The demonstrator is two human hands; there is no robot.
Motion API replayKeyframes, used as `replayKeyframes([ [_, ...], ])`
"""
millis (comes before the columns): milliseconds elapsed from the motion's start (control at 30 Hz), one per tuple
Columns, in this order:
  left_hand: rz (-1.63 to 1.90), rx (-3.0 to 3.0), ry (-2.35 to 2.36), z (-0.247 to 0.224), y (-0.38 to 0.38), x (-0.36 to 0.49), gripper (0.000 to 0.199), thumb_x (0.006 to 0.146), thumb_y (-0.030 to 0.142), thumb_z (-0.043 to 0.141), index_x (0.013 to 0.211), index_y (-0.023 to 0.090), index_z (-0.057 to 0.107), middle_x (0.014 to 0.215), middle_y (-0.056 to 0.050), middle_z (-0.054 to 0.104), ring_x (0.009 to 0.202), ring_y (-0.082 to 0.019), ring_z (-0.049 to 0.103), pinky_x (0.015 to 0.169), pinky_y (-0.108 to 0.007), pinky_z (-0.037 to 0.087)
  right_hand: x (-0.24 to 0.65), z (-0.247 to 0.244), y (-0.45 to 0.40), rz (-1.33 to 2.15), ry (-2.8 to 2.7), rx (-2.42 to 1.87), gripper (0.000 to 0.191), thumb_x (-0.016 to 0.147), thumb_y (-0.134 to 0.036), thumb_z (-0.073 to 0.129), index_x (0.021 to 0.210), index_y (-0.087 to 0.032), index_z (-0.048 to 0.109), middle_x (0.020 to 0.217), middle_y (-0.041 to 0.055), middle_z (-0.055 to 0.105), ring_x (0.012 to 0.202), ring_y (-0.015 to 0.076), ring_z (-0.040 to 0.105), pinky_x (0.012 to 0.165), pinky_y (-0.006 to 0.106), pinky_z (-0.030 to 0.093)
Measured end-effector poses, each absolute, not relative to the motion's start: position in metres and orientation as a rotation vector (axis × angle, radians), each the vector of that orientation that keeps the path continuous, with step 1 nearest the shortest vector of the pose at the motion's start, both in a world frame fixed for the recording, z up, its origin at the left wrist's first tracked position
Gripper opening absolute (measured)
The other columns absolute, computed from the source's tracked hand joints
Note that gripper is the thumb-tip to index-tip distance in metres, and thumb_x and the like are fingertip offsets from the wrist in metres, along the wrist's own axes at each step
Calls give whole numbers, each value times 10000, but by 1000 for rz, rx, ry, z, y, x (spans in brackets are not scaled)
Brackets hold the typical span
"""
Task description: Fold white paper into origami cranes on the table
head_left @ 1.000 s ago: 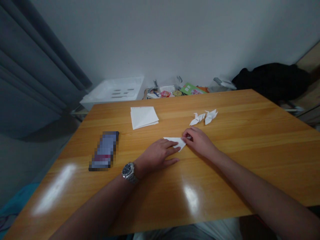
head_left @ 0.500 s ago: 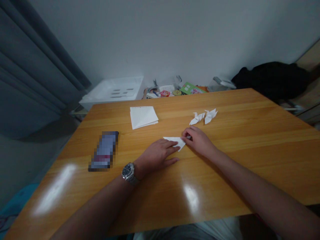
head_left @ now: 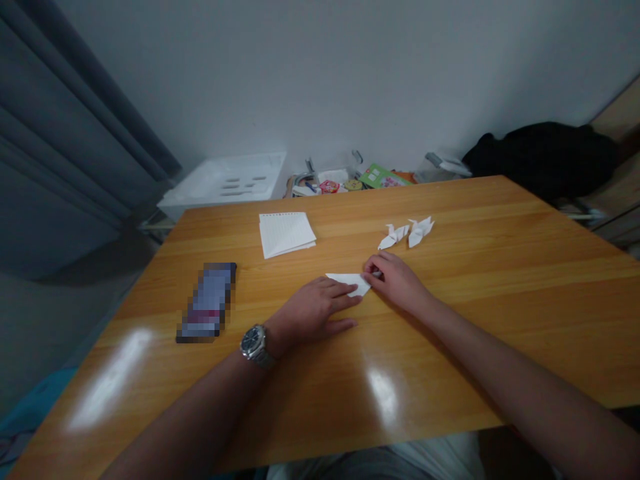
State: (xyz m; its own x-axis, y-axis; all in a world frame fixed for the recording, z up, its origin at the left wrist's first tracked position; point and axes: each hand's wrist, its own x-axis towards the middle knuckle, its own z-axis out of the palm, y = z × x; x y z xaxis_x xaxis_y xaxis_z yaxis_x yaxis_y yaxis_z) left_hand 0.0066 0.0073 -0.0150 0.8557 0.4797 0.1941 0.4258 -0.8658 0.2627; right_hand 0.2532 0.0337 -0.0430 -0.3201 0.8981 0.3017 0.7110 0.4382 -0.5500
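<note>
A small folded piece of white paper (head_left: 345, 277) lies on the wooden table in front of me, partly covered by my fingers. My left hand (head_left: 316, 310), with a metal watch (head_left: 254, 343) at its wrist, rests flat on the paper with its fingers stretched out and thumb apart. At the paper's right end my right hand (head_left: 393, 277) is closed, pinching the edge between thumb and fingers. Just beyond it stand two white origami cranes (head_left: 394, 235) side by side. The underside of the folded paper is hidden.
A stack of white notebook sheets (head_left: 287, 235) lies on the wooden table (head_left: 450, 360) farther back. To the left is a phone (head_left: 207, 301) with a blurred screen. Behind the table are a white tray-like box (head_left: 227, 177), a green booklet (head_left: 383, 176) and a black cloth heap (head_left: 545, 157).
My left fingers have slid slightly over the paper, and its lower point, visible before, is now folded up or covered. The right hand keeps its pinch in nearly the same place.
</note>
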Motion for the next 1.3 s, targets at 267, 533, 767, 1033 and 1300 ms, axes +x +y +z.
replayKeyframes([
  [267, 381, 2806, 700, -14, 8, 6, 433, 986, 473, 521, 1343, 242, 604, 1450, -100, 554, 1250, -264, 574, 1077, -460, 429, 253, -43, 34, 418, -2119, -1342, 79, 884, -204, 636, 817, -201, 595, 857, 37, 580, 825, 200, 546, 737, 305, 410],
  [533, 347, 2802, 691, -13, 8, 7, 448, 983, 468, 525, 1363, 238, 587, 1451, -79, 559, 1248, -261, 564, 1074, -448, 424, 252, -44, 33, 417, -2116, -1350, 70, 875, -195, 646, 819, -198, 604, 861, 40, 587, 830, 205, 556, 744, 312, 431],
  [767, 346, 2815, 787, -13, 10, 5, 453, 991, 487, 503, 1371, 254, 587, 1449, -75, 562, 1250, -264, 558, 1075, -454, 424, 256, -38, 31, 374, -2011, -1304, 176, 930, -268, 602, 1076, -196, 667, 1047, 89, 616, 970, 236, 615, 872, 365, 493],
  [1033, 349, 2847, 879, -14, 12, 3, 455, 993, 484, 496, 1364, 241, 596, 1419, -88, 585, 1263, -280, 549, 1093, -476, 413, 269, -27, 25, 418, -2284, -1201, 319, 994, -353, 520, 1247, -237, 675, 1041, 89, 658, 935, 224, 635, 852, 368, 507],
  [1300, 327, 2826, 876, -15, 12, 3, 452, 1011, 470, 464, 1397, 255, 562, 1456, -74, 553, 1282, -256, 539, 1112, -455, 398, 269, -21, 18, 499, -2557, -1054, 341, 1010, -382, 494, 1293, -303, 666, 1050, 63, 708, 941, 211, 649, 817, 332, 492],
])
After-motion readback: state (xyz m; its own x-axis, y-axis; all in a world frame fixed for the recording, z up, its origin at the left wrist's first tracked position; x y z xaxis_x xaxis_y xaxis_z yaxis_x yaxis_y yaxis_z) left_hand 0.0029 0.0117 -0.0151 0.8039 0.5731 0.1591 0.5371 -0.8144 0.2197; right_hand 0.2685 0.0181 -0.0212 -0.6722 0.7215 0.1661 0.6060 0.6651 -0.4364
